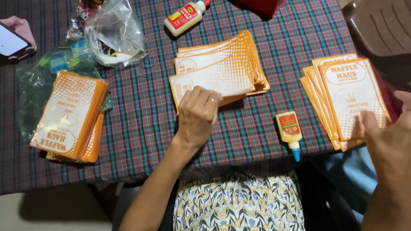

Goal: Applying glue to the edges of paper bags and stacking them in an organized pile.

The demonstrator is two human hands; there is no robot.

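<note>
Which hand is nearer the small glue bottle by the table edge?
Roughly equal. Left hand is to the left of the glue bottle, on the middle stack; right hand is to its right.

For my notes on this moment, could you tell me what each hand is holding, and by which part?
Neither grips anything. The left hand rests fingertips on the middle paper stack's near edge; the right hand touches the right stack's near corner.

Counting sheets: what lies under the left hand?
The left hand rests on the fanned stack of orange-and-white sleeves, on the plaid tablecloth. The stack's near corner is covered.
</note>
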